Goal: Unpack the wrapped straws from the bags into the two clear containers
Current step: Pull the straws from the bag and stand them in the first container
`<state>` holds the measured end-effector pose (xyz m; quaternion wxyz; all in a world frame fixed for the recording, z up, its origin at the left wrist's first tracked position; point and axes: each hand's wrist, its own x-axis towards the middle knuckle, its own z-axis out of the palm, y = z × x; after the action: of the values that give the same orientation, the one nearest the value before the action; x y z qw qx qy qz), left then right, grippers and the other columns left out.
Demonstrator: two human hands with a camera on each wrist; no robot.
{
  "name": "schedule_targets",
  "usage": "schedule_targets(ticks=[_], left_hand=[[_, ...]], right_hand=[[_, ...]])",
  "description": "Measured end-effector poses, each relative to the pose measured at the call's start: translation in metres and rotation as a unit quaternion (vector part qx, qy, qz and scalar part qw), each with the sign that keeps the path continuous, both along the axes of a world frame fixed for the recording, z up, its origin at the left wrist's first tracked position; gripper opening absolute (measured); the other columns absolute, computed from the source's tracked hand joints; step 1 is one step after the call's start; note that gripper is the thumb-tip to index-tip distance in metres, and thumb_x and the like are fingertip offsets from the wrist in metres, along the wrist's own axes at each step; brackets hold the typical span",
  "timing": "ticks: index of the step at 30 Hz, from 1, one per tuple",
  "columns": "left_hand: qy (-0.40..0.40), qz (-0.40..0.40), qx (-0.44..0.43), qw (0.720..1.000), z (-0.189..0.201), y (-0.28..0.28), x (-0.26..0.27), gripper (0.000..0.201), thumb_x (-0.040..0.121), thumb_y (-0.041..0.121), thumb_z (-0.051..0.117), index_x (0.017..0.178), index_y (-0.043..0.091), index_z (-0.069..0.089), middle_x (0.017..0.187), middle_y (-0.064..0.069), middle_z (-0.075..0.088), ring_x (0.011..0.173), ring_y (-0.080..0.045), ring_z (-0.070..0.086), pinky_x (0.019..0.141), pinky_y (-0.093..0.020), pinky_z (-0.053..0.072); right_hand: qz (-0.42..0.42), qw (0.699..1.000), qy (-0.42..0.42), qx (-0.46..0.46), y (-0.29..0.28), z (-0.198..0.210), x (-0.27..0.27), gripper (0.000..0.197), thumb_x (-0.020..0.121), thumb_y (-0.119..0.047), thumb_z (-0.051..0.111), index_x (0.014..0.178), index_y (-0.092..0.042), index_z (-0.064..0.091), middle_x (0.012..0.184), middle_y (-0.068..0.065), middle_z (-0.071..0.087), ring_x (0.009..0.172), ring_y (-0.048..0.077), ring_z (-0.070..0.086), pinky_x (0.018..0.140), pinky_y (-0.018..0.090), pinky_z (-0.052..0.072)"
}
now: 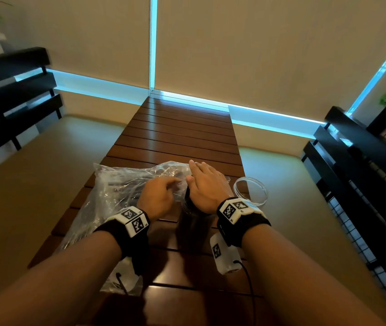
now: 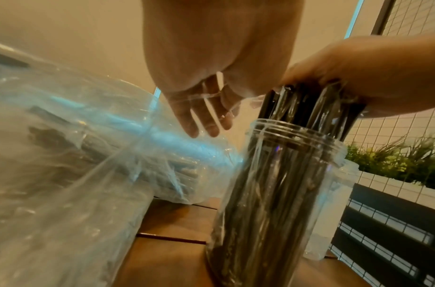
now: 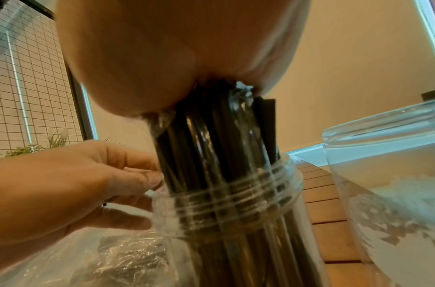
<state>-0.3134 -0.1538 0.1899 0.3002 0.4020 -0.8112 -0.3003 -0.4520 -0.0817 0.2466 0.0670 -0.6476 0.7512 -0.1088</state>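
Note:
A tall clear container (image 2: 272,203) stands on the wooden table (image 1: 182,137), packed with dark wrapped straws (image 3: 218,139) that stick out above its threaded rim. My right hand (image 1: 205,182) lies flat on the straw tops, palm down and fingers straight. My left hand (image 1: 163,189) hovers just left of the rim with relaxed fingers (image 2: 204,120) and holds nothing. A clear plastic bag (image 1: 121,191) with more dark straws lies on the table to the left. The second clear container (image 1: 250,190) stands to the right and looks empty.
A crumpled piece of clear plastic (image 2: 334,213) lies behind the filled container. Black railings (image 1: 363,172) and a wire grid run along the right side, another black railing (image 1: 18,100) on the left. The table's far half (image 1: 182,118) is bare slats.

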Motion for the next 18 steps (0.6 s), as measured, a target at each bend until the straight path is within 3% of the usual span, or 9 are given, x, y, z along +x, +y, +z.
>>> schedule_targets(ticks=[2, 4, 7, 11, 15, 18], left_hand=[[-0.040, 0.039, -0.002, 0.998, -0.002, -0.003, 0.003, 0.024, 0.094, 0.011, 0.054, 0.080, 0.019, 0.071, 0.078, 0.001, 0.073, 0.074, -0.019, 0.066, 0.072, -0.033, 0.055], [-0.054, 0.071, 0.010, 0.996, 0.001, -0.002, 0.001, 0.027, 0.094, 0.014, 0.052, 0.070, 0.014, 0.065, 0.064, -0.001, 0.066, 0.062, -0.022, 0.063, 0.065, -0.041, 0.057], [-0.072, 0.072, 0.022, 0.995, 0.010, 0.002, -0.004, 0.023, 0.092, 0.016, 0.052, 0.080, 0.017, 0.072, 0.071, 0.000, 0.069, 0.066, -0.019, 0.064, 0.068, -0.037, 0.058], [-0.064, 0.041, -0.013, 0.997, 0.012, 0.003, -0.001, 0.021, 0.095, 0.023, 0.055, 0.096, 0.022, 0.076, 0.085, 0.004, 0.072, 0.078, -0.015, 0.065, 0.080, -0.038, 0.056], [-0.015, 0.125, -0.069, 0.990, 0.019, -0.007, -0.002, 0.023, 0.098, 0.030, 0.052, 0.106, 0.025, 0.073, 0.097, -0.003, 0.065, 0.088, -0.022, 0.061, 0.081, -0.042, 0.053], [0.077, 0.189, -0.039, 0.978, 0.039, -0.021, -0.003, 0.020, 0.100, 0.023, 0.052, 0.103, 0.022, 0.072, 0.099, -0.002, 0.067, 0.088, -0.019, 0.062, 0.072, -0.031, 0.049]], right_hand=[[-0.002, 1.000, -0.011, -0.003, 0.001, 0.000, 0.001, 0.056, 0.104, -0.036, 0.026, 0.156, -0.016, 0.018, 0.161, 0.006, 0.024, 0.150, 0.022, 0.016, 0.120, 0.041, 0.014], [-0.006, 1.000, -0.013, -0.015, 0.001, 0.000, 0.002, 0.055, 0.104, -0.033, 0.028, 0.156, -0.016, 0.019, 0.159, 0.008, 0.028, 0.148, 0.024, 0.021, 0.120, 0.042, 0.018], [-0.010, 0.999, -0.023, -0.036, 0.001, 0.000, -0.001, 0.054, 0.101, -0.028, 0.034, 0.153, -0.016, 0.025, 0.154, 0.010, 0.037, 0.142, 0.026, 0.031, 0.116, 0.044, 0.028], [-0.022, 0.999, -0.029, -0.030, 0.004, 0.004, -0.012, 0.052, 0.101, -0.027, 0.033, 0.152, -0.015, 0.029, 0.152, 0.010, 0.040, 0.140, 0.026, 0.034, 0.115, 0.045, 0.030], [-0.006, 1.000, -0.009, -0.006, 0.007, 0.004, -0.009, 0.054, 0.102, -0.027, 0.033, 0.153, -0.011, 0.027, 0.153, 0.011, 0.037, 0.143, 0.026, 0.029, 0.117, 0.042, 0.026], [-0.011, 1.000, 0.007, 0.001, 0.005, 0.004, -0.005, 0.055, 0.102, -0.027, 0.032, 0.153, -0.010, 0.025, 0.155, 0.012, 0.034, 0.146, 0.026, 0.025, 0.117, 0.040, 0.022]])
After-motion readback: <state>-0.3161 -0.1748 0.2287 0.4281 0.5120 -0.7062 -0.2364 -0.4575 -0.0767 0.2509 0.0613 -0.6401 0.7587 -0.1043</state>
